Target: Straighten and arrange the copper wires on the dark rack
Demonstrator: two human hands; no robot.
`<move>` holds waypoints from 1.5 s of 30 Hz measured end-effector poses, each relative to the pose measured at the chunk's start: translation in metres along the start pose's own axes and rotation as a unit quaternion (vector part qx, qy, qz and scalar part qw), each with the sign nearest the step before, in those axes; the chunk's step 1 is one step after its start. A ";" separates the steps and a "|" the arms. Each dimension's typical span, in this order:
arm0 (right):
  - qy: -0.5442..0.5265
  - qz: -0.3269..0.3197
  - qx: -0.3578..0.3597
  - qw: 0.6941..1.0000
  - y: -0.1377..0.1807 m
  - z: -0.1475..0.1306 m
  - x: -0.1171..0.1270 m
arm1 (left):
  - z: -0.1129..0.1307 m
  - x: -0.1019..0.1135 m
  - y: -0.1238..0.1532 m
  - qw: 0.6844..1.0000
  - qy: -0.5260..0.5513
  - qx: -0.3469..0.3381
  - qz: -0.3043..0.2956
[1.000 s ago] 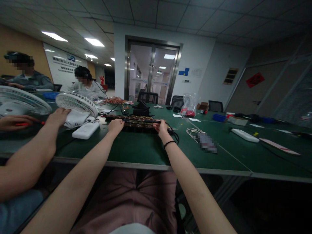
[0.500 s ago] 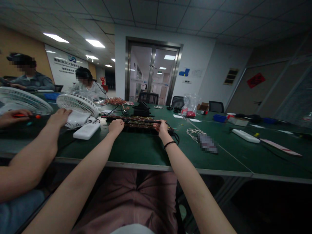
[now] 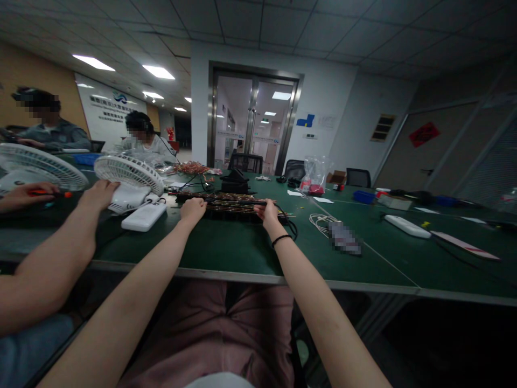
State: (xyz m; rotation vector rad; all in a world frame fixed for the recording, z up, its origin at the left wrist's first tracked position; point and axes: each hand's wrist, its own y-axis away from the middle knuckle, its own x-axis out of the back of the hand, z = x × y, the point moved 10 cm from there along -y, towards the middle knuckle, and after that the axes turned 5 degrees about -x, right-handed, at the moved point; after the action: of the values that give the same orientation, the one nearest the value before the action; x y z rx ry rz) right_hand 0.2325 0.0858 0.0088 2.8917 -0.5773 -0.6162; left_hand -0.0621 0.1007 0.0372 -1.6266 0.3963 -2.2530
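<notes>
Holding black cable (image 3: 251, 202) along rod bundle (image 3: 232, 209): left hand (image 3: 194, 209) gripping at bundle's left, right hand (image 3: 266, 212) at its right. Judged mid-handling; cable not yet released.

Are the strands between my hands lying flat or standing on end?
Lying flat: the strands run sideways, low over the table, between left hand and right hand.

Desk (image 3: 226, 253): dark green, with a pale grey strip along its near edge. Rods (image 3: 238, 210) back from that edge: brownish-red and gold, broken by dark marks (exact repeat too small to read). Cable (image 3: 295, 228): black. Wristband (image 3: 281, 240): plain black. Fan (image 3: 129, 199), left of the rods: white. Wire tangle (image 3: 191, 168) toward the far edge: copper-orange. Flat board (image 3: 464, 244), right, nearer the near edge: pale, with red striping.
</notes>
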 end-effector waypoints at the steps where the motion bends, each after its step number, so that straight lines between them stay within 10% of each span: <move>1: -0.002 -0.003 0.001 1.000 0.001 -0.001 -0.001 | 0.000 0.000 0.000 1.000 0.001 0.002 0.000; 45: -0.014 0.005 -0.010 1.000 -0.001 0.003 0.001 | 0.004 0.004 0.005 1.000 -0.006 -0.005 -0.004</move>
State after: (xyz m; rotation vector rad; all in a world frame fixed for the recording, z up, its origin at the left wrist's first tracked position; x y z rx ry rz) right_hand 0.2323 0.0859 0.0051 2.8649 -0.5851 -0.6589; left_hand -0.0590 0.0949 0.0397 -1.6491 0.3990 -2.2484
